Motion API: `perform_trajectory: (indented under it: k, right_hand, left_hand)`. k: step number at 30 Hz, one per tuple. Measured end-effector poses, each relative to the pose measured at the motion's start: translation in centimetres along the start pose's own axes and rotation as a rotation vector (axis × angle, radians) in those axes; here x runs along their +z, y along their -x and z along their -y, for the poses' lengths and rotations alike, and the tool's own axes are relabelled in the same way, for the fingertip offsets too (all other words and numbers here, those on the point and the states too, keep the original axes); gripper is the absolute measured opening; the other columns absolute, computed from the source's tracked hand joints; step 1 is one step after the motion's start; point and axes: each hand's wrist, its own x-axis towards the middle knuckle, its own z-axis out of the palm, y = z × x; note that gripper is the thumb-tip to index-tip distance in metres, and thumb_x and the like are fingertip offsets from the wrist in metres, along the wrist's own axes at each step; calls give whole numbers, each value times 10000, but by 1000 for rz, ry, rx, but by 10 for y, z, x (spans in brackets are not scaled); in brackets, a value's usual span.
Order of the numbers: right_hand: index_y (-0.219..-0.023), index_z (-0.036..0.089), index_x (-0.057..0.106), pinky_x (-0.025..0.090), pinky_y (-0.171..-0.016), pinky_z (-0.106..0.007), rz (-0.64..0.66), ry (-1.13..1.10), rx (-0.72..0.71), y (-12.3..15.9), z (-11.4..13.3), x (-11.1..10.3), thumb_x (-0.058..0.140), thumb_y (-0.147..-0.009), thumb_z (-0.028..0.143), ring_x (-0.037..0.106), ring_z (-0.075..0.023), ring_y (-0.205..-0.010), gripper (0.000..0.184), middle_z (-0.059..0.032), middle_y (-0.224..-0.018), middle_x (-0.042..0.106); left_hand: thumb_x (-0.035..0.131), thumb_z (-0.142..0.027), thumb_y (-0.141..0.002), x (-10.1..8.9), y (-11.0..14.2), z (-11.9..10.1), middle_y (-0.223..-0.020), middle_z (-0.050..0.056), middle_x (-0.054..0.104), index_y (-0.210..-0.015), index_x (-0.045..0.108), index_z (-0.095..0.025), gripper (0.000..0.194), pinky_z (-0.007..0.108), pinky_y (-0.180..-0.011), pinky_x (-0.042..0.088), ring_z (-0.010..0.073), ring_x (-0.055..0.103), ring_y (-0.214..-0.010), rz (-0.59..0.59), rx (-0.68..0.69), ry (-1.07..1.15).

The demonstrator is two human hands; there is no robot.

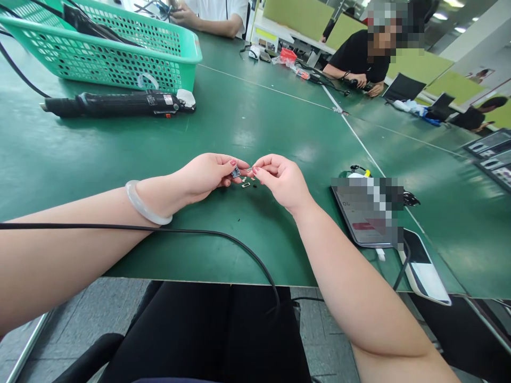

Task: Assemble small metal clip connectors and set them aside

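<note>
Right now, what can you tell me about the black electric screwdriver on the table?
The black electric screwdriver looks plastic, long and roughly cylindrical, with a narrower tip at left, pale labels and an orange-red piece near its right end, beside something white. It lies flat on the green table, in front of the green basket.

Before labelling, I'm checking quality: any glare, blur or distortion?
Head view: pale glare on the green table; mosaic blocks over the device screen and the head of a co-worker; far partitions leaning; left hand and right hand fairly sharp, loose bits too small to make out.
</note>
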Motion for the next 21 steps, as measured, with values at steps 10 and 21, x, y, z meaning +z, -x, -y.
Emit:
perform_trajectory:
  k: [10,21]
  right_hand:
    - [-751,186,611,469,-618,-244,-16,-143,64,-2,-5,7,697,-731,433,594,-99,-664,262,8,-704,651]
    - [-712,186,609,463,-616,-261,-162,-70,79,-1,-5,16,667,-755,437,549,-102,-601,261,11,-650,627]
  left_hand:
    - [584,-248,-847,-3,-1,7,-840,68,687,-1072,714,-159,275,253,-612,397,106,560,-700,205,94,-8]
    - [618,-132,-789,0,1,6,-890,73,701,-1103,697,-151,325,276,-719,443,123,613,-792,227,63,40]
